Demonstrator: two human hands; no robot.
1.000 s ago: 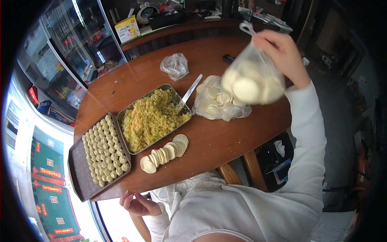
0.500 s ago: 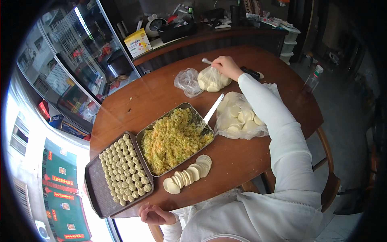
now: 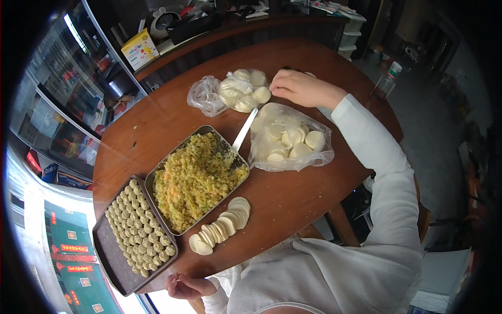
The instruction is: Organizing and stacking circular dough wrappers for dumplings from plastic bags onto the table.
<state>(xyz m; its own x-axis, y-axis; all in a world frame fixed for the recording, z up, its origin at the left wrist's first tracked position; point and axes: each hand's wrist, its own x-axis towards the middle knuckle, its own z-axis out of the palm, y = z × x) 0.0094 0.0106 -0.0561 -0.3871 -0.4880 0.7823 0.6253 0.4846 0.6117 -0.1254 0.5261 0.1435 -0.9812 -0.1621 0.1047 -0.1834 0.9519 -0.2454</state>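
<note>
My right hand (image 3: pixel 303 88) reaches across the table with bent fingers close together, their tips at the right edge of a clear bag of round dough wrappers (image 3: pixel 240 98). What lies under those fingertips is hidden. Loosely curled and empty, my left hand (image 3: pixel 189 286) stays by the near table edge. Close to it, a fanned row of wrappers (image 3: pixel 222 226) lies on the wood. A second, larger plastic bag of wrappers (image 3: pixel 300 150) rests nearer me. Chopped yellow-green filling (image 3: pixel 196 180) fills a metal tray, with a white-handled utensil (image 3: pixel 244 130) standing in it.
A dark baking tray (image 3: pixel 107 257) at the left holds rows of small dumplings (image 3: pixel 138 230). Beside the far wrapper bag sits a crumpled clear bag (image 3: pixel 206 97). A clear bottle with a green-and-white cap (image 3: pixel 389 78) stands at the right. A cluttered sideboard (image 3: pixel 219 29) runs behind the table.
My right hand has let go of the far bag's twisted neck, and the bag now lies settled on the table. The view has shifted, moving the tabletop things leftward. My left hand is still low.
</note>
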